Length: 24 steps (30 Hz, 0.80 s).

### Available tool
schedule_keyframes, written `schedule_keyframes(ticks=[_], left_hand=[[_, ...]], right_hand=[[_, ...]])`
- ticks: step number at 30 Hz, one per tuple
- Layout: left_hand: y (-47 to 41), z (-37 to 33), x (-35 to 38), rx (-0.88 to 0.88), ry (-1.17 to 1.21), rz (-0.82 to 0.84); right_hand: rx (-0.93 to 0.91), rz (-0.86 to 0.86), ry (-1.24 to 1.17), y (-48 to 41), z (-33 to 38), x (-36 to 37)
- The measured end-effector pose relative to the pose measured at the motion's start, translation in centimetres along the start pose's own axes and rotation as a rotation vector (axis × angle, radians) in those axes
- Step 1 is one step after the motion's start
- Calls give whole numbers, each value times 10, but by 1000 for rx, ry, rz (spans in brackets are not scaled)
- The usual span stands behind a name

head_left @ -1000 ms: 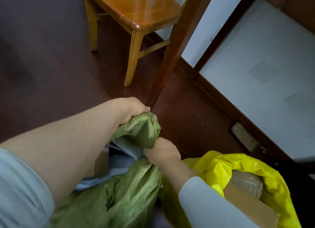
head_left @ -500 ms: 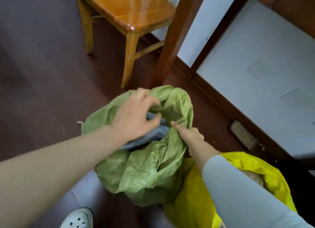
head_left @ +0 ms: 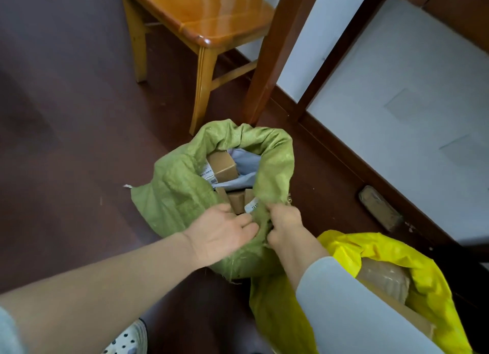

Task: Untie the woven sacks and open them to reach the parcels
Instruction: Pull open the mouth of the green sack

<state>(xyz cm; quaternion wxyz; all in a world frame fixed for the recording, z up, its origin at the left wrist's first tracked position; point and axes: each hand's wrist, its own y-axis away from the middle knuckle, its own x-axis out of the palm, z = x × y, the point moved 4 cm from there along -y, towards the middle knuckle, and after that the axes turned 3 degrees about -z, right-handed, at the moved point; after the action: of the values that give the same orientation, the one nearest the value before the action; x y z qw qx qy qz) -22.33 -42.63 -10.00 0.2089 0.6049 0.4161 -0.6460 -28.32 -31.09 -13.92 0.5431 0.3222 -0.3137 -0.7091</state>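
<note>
Head view, looking down at dark brown floor (head_left: 66, 141).

Far left, bottom edge: toe of a white shoe (head_left: 127, 340) with dark spots, partly out of frame.

Left of centre: bare left forearm reaches in from lower left. Left hand (head_left: 219, 232) lies palm-down on the near rim of the green woven sack (head_left: 180, 194). Fingers extended and held close together, tips pressing the fabric at the mouth, touching the right hand's knuckles. Whether the thumb hooks any cloth cannot be told.

Centre: green sack stands on the floor, mouth open and rolled outward. Inside: a brown cardboard parcel (head_left: 223, 167) with a white label on its left face, a grey-blue poly mailer (head_left: 246, 165) beside and under it, and smaller cardboard boxes (head_left: 236, 202) nearer the hands, one with a white label. Behind the sack, an orange wooden chair (head_left: 201, 17) and a dark wooden table leg (head_left: 275, 49).

Right of centre: right hand (head_left: 284, 224) in a pale grey sleeve, fingers curled into a fist, bunching the sack's near-right rim.

Right: yellow sack (head_left: 370, 250) touches the green one, also open, showing a taped brown parcel (head_left: 383, 279). A small brown block (head_left: 379, 209) lies against the baseboard below the white wall (head_left: 410, 89).
</note>
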Motion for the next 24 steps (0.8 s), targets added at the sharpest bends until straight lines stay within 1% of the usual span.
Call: schedule_keyframes(ticks=[1,2,3,4,7,8,10,12,15,16,17,18,19,20,21,22,23,24], left_hand=[[7,4,4,-3,45,45],[15,11,7,-58,99,92],[23,20,7,-162,170,96],[29,30,6,-339,260,90],[38,54,12,-1113,629,210],[36,55,18,-1304,677,213],[24,53,27,-1531,637,179],[18,52,32,-1721,622,89],[30,57,44,-1964,707,-3],[36,59,54,-2017,754,-27],[40,61,63,-2035,823,-61],[42,61,70,-2035,896,-104],[44,61,75,-2044,963,-161],[47,62,77,-2081,1018,-224],[48,62,76,-2126,1070,-278],[50,62,75,-2162,1138,-326],[52,62,74,-2187,1226,-377],[53,61,73,-2197,1309,-421]], right_hand=[[92,30,-147,-6,-3,-4],[171,32,-287,-10,-6,-12],[217,5,-402,-12,-7,-21],[232,-17,-453,-13,-8,-30],[270,3,-445,0,-9,-39],[291,13,-450,2,-10,-36],[317,-1,-437,5,-12,-32],[337,-27,-382,5,-13,-33],[307,-98,-318,7,-7,-37],[268,-146,-262,8,-3,-37],[188,-220,-157,6,2,-38],[48,-347,43,4,10,-40],[-143,-511,283,6,21,-42],[-376,-632,486,17,33,-39],[-581,-693,602,31,42,-31],[-714,-703,652,42,45,-22],[-770,-687,723,46,43,-13],[-726,-631,819,45,37,-5]])
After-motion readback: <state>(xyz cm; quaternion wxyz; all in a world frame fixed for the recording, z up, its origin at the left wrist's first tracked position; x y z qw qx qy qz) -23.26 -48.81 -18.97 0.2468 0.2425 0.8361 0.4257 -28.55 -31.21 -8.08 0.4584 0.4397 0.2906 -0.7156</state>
